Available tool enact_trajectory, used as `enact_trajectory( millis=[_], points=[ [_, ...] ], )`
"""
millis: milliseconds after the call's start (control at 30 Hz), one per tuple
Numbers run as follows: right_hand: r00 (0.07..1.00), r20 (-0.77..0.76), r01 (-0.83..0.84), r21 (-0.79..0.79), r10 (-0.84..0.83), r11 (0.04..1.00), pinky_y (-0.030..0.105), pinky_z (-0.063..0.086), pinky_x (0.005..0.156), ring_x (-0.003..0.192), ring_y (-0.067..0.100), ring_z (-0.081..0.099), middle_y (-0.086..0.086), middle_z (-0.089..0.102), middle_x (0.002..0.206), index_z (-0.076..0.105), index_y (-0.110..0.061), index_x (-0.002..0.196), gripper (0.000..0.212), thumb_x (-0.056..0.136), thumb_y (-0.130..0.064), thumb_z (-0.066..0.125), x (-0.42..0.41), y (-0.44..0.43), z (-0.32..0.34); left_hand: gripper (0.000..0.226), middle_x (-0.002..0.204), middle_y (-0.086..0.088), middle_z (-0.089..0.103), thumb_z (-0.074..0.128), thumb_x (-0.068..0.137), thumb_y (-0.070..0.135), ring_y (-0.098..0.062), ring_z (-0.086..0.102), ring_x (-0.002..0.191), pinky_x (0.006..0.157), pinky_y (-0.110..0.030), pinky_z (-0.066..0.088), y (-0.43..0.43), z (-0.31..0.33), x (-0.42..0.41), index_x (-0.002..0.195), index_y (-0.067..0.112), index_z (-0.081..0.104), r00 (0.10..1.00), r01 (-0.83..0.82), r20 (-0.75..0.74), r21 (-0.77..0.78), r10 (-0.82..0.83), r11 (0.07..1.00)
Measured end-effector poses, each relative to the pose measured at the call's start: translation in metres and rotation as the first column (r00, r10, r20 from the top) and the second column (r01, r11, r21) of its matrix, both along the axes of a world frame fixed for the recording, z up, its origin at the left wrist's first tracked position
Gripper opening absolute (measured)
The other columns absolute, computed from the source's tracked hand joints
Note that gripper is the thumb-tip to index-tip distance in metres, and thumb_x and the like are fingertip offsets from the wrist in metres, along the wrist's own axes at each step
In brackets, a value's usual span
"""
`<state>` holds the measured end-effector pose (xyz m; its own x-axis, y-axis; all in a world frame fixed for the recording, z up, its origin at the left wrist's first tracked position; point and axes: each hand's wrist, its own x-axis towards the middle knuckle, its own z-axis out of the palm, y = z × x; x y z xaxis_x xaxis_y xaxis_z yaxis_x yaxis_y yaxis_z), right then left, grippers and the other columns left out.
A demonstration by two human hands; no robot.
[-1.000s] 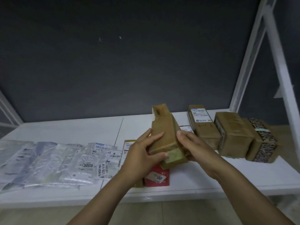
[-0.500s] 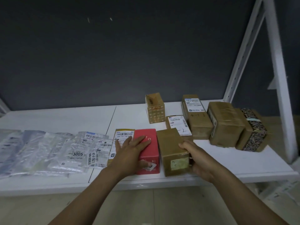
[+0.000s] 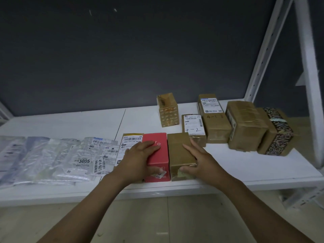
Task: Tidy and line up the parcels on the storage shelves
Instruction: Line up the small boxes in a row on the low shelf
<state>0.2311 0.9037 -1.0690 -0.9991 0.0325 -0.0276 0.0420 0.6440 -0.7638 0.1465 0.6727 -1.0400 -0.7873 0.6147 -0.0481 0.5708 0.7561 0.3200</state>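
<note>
Your left hand [image 3: 138, 158] lies flat on the red box [image 3: 161, 154], a little below the middle of the frame. The fingers are stretched over its top and the thumb touches its front face; it does not clench. Your right hand [image 3: 201, 160] rests on the plain brown box [image 3: 178, 149], with straight fingers along its right edge and the thumb against the front face. The two boxes stand side by side and touch, near the front edge of the white shelf [image 3: 228, 165].

On the left side of the red box, partly under your left hand, lies a flat parcel with a barcode label [image 3: 130, 139]. Further left, clear plastic mailers [image 3: 52, 158] overlap each other.

Behind the brown box lies a parcel marked 4-2 [image 3: 192, 127], and to its right one marked 4-1 [image 3: 213, 120]. A small patterned box [image 3: 168, 111] stands upright alone at the back. In the right part of the frame a taped brown parcel [image 3: 245, 127] touches a dark patterned parcel [image 3: 278, 134], near the white post [image 3: 308, 85].
</note>
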Motion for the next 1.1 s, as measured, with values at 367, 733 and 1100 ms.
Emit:
enact_trajectory(
  millis=[367,733,1100],
  points=[
    [0.977,-0.135,0.209,0.399,-0.168,0.893,0.027,0.041,0.091,0.118,0.020,0.053,0.005,0.056,0.134,0.056,-0.017,0.133,0.044,0.094,-0.038,0.057,-0.057,0.049,0.038,0.076,0.159,0.007,0.013,0.046,0.081,0.074,-0.017,0.014,0.145,0.116,-0.036,0.015,0.046,0.013,-0.008,0.148,0.043,0.025,0.997,0.066,-0.044,-0.059,-0.069,0.996],
    [0.979,0.141,-0.016,0.773,-0.147,0.634,0.041,0.037,0.102,0.131,0.026,0.043,0.007,0.044,0.147,0.037,-0.028,0.145,0.083,0.082,-0.081,0.031,-0.154,0.064,0.026,0.104,0.161,0.013,-0.007,-0.003,0.045,0.097,-0.021,-0.012,0.147,0.115,-0.058,-0.009,0.052,-0.009,-0.040,0.142,0.061,0.007,0.992,0.078,-0.083,-0.191,-0.095,0.978],
    [0.950,0.158,0.056,0.762,-0.269,0.645,0.043,0.032,0.104,0.131,0.034,0.039,0.016,0.028,0.150,0.014,-0.038,0.152,0.080,0.084,-0.071,0.038,-0.165,0.043,0.027,0.098,0.161,0.012,-0.009,-0.003,0.050,0.092,-0.019,-0.013,0.147,0.114,-0.058,-0.012,0.049,-0.007,-0.040,0.143,0.061,0.008,0.987,0.097,-0.110,-0.190,-0.119,0.977]
  ],
)
